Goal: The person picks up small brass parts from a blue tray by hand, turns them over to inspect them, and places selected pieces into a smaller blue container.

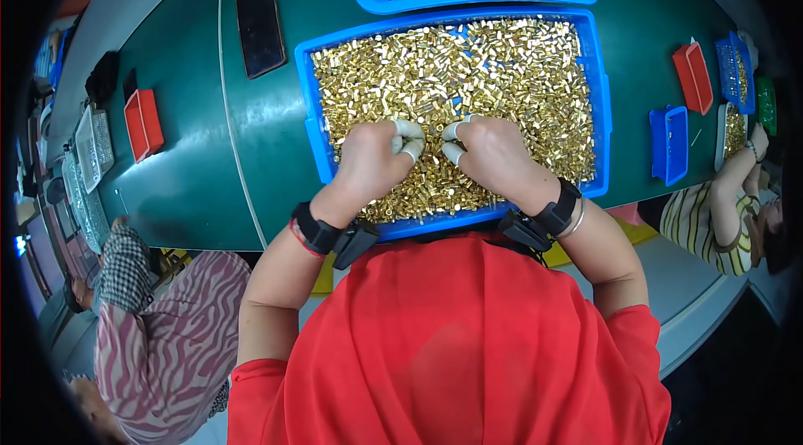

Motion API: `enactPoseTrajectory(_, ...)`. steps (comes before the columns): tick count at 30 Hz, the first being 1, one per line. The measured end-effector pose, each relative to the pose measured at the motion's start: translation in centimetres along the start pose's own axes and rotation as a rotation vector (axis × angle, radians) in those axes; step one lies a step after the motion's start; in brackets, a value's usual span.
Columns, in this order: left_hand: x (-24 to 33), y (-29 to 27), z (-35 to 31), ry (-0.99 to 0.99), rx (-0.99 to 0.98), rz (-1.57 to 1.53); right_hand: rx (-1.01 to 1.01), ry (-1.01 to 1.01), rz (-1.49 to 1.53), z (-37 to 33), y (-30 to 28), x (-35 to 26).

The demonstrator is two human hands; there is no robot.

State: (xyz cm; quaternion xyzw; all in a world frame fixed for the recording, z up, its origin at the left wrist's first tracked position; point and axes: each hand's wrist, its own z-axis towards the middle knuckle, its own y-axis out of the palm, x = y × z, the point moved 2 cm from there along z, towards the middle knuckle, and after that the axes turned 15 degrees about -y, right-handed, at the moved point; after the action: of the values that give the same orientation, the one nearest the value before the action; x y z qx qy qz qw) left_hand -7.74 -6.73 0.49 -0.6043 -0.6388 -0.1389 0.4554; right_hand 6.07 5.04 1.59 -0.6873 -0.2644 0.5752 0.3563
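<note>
A blue plastic tray (600, 94) in front of me holds a thick layer of small gold-coloured metal cylinders (401, 77). Over its near half, my left hand (374, 159) is closed, with its thumb and fingers curled together. Opposite it, my right hand (495, 156) has its fingers bent inward the same way. White finger covers sit on the fingertips of both hands. The two hands face each other with a narrow gap between them, where gold pieces show. Whatever the fingertips pinch is too small or hidden to make out.
Beyond stands a second blue tray (473, 3) of gold pieces. A dark phone (261, 29) lies on the green table (188, 202). Red bins (144, 125) and a blue bin (669, 144) stand to the sides. People sit at left and right.
</note>
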Motion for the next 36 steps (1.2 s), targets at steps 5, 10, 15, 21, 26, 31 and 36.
enactPoseTrajectory(5, 0.5, 1.7, -0.5, 0.268, 0.236, 0.504, 0.013, 0.009, -0.070, 0.0, 0.8, -0.4)
enactPoseTrajectory(10, 0.1, 1.8, -0.6, 0.197, 0.188, 0.407, 0.103, 0.008, -0.096, -0.2, 1.8, -0.3)
enactPoseTrajectory(15, -2.3, -1.9, -0.7, -0.233, -0.383, -0.805, 0.148, 0.018, 0.340, -1.2, 0.5, 1.3)
enactPoseTrajectory(21, -0.9, -2.5, -1.1, -0.164, -0.241, -0.670, 0.184, 0.317, 0.877, -3.1, -0.5, 4.1)
enactPoseTrajectory(26, 1.5, 0.9, -0.5, 0.051, 0.235, 0.375, 0.215, 0.067, 0.299, -0.6, 0.1, 1.5)
enactPoseTrajectory(31, 1.7, 1.4, -0.1, 0.036, 0.290, 0.631, 0.097, -0.032, -0.089, 0.5, 1.5, 0.7)
enactPoseTrajectory(36, 1.1, 1.2, 0.8, 0.049, 0.258, 0.559, 0.088, -0.015, -0.067, 0.7, 1.3, 0.5)
